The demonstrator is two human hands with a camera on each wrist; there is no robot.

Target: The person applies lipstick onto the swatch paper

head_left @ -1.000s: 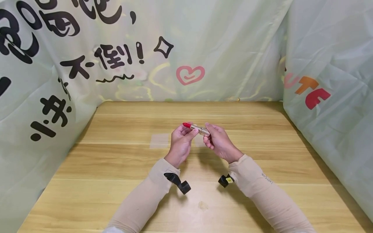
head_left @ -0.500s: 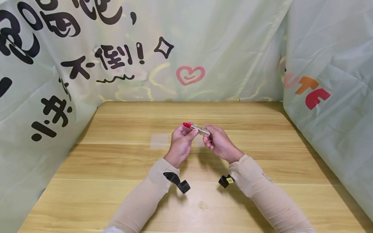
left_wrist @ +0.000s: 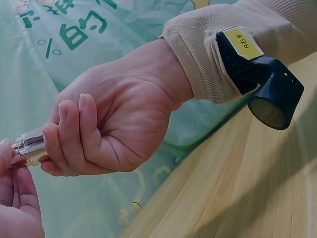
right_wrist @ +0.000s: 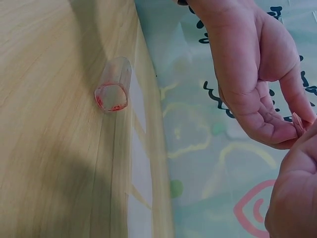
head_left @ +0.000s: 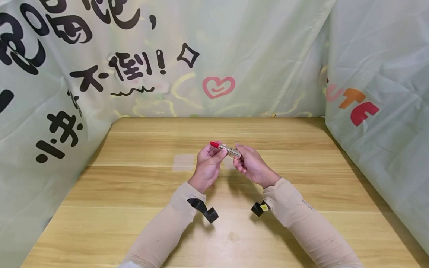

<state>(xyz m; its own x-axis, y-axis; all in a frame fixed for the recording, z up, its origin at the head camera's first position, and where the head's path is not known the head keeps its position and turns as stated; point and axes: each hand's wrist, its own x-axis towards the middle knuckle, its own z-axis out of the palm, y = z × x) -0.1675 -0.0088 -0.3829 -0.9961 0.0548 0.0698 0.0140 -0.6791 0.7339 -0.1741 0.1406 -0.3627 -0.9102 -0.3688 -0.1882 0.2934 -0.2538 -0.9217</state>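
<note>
In the head view a lipstick (head_left: pixel 231 151) with a red bullet (head_left: pixel 214 144) and a shiny metallic tube is held over the table, bullet end to the left. My left hand (head_left: pixel 207 165) pinches it with thumb and fingers just behind the bullet. At the other end, the thumb and fingers of my right hand (head_left: pixel 253 163) grip the base. The left wrist view shows the silvery base (left_wrist: pixel 32 144) between both sets of fingertips. A clear cylindrical cap (right_wrist: pixel 116 82) with red smears at its rim lies on the table in the right wrist view.
Pale rectangular patches, like tape (head_left: pixel 182 162), are on the wooden table (head_left: pixel 134 193). Printed fabric (head_left: pixel 268 56) hangs along the back and both sides. Black camera mounts (head_left: pixel 210 215) stick out from both sleeved wrists.
The right thumb and the lipstick's base end have shifted down very slightly. Both hands otherwise stay in place, holding the lipstick.
</note>
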